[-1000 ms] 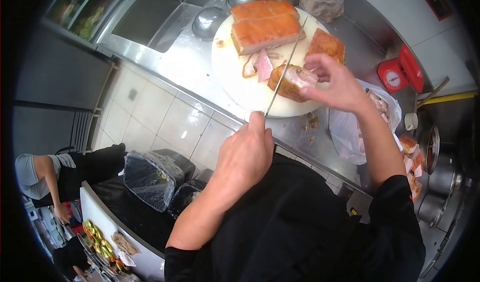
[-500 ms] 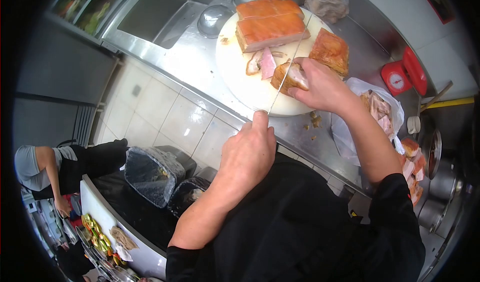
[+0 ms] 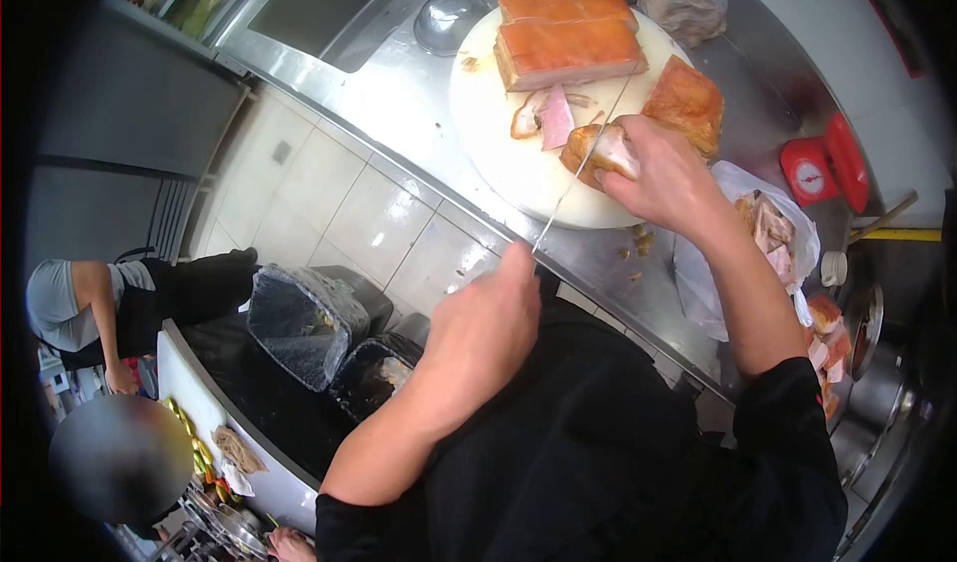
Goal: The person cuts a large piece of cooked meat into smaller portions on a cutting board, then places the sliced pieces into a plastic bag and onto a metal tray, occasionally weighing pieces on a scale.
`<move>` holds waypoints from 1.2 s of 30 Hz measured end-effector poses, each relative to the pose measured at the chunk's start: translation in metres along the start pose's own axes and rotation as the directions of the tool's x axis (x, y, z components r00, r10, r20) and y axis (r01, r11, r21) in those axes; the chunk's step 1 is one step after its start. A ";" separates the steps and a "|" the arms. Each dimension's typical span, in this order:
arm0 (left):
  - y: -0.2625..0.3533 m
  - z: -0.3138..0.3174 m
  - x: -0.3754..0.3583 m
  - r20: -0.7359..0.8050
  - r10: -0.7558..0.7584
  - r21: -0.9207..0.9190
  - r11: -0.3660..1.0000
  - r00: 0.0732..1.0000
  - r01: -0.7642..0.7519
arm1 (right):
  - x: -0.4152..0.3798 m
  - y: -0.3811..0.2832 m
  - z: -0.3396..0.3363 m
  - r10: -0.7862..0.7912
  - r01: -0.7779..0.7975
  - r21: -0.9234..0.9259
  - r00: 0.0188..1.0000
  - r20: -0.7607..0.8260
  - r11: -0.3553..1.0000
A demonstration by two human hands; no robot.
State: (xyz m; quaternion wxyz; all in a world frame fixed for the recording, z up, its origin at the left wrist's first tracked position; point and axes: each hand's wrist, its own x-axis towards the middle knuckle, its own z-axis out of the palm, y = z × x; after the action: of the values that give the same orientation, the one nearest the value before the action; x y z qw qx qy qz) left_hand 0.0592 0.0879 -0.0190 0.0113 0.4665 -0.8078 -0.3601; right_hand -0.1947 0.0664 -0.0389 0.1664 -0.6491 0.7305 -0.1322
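My left hand (image 3: 483, 318) is closed around the handle of a long knife (image 3: 563, 198), whose blade shows nearly edge-on as a thin line. The blade lies across a browned piece of roast pork (image 3: 580, 147) on the round white cutting board (image 3: 483, 143). Fingers of my right hand (image 3: 666, 175) grip that piece from the right, close to the blade. Behind it sits a large slab of roast pork (image 3: 573, 53) with orange skin. Another browned chunk (image 3: 686, 103) lies at the board's right, and a pink meat slice (image 3: 556, 121) lies left of the blade.
A plastic bag of meat pieces (image 3: 773, 228) and a red scale (image 3: 822, 168) stand right of the board. Metal bowls (image 3: 451, 21) are behind it, beside a sink (image 3: 324, 13). Lined bins (image 3: 299, 333) and co-workers, one in a grey shirt (image 3: 65, 303), are at left.
My left hand has drawn the knife back toward my body. My right hand keeps its grip on the pork. The view has shifted slightly, and another person's head and hand appear at lower left.
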 end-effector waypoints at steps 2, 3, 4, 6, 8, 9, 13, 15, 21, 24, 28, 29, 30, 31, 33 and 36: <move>-0.008 -0.006 -0.025 0.113 -0.099 0.045 0.994 0.989 0.095 | 0.000 0.003 0.002 0.001 -0.001 0.026 1.000 -0.018 1.000; -0.011 -0.009 -0.033 0.167 -0.149 0.071 0.988 0.975 0.139 | 0.001 0.004 0.002 -0.016 0.017 0.031 0.999 -0.031 0.999; -0.012 -0.010 -0.036 0.169 -0.151 0.080 0.987 0.974 0.139 | 0.001 0.005 0.002 -0.030 0.032 0.037 0.999 -0.042 0.999; -0.013 -0.010 -0.043 0.175 -0.160 0.096 0.985 0.971 0.145 | 0.000 0.005 0.003 -0.033 0.035 0.050 0.999 -0.040 0.998; -0.013 -0.006 -0.029 0.176 -0.138 0.074 0.989 0.975 0.127 | 0.002 0.004 0.002 -0.019 0.020 0.055 1.000 -0.022 0.998; -0.013 -0.005 -0.016 0.170 -0.122 0.064 0.992 0.978 0.112 | 0.003 0.005 0.003 -0.037 0.038 0.054 0.999 -0.029 0.998; -0.008 0.006 0.029 0.278 -0.185 0.096 0.982 0.943 0.164 | 0.002 0.008 0.004 -0.052 0.054 0.066 0.998 -0.034 0.996; -0.005 0.005 0.045 0.311 -0.212 0.073 0.977 0.926 0.199 | -0.002 0.011 0.004 -0.041 0.043 0.051 0.999 -0.034 0.998; -0.049 -0.021 0.099 0.432 -0.012 -0.033 0.999 0.902 0.029 | 0.012 0.020 -0.016 0.023 -0.060 0.358 0.994 0.106 0.932; -0.054 -0.039 0.100 0.419 -0.015 0.047 0.999 0.908 -0.005 | 0.023 0.084 0.020 0.009 -0.064 0.674 0.996 0.085 0.736; -0.060 -0.021 0.090 0.164 0.034 0.064 0.997 0.986 -0.045 | 0.013 0.081 0.012 0.148 -0.197 0.243 0.967 0.207 0.950; -0.058 -0.019 0.085 0.161 -0.002 0.057 0.998 0.987 -0.007 | 0.006 0.070 0.008 0.108 -0.204 0.430 0.965 0.238 0.879; -0.054 -0.013 0.080 0.176 -0.019 0.043 0.999 0.984 0.011 | 0.001 0.075 0.015 0.040 -0.068 0.288 0.994 0.103 0.955; -0.057 -0.004 0.076 0.164 -0.016 0.014 1.000 0.986 0.014 | -0.002 0.080 0.022 -0.030 0.033 0.106 0.999 -0.035 0.994; -0.066 0.004 0.073 0.220 0.053 0.021 0.998 0.974 -0.059 | 0.000 0.007 -0.001 0.048 -0.069 0.287 0.996 0.077 0.955; -0.048 -0.019 0.071 0.300 -0.049 0.046 0.998 0.953 0.037 | -0.003 0.007 0.021 0.121 -0.116 -0.109 0.992 0.041 0.987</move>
State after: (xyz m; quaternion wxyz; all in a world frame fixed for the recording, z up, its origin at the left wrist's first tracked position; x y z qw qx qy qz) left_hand 0.0616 0.0084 -0.0563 -0.1290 0.4240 -0.7966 -0.4112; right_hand -0.1926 0.0710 -0.0604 0.1563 -0.6155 0.7695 -0.0675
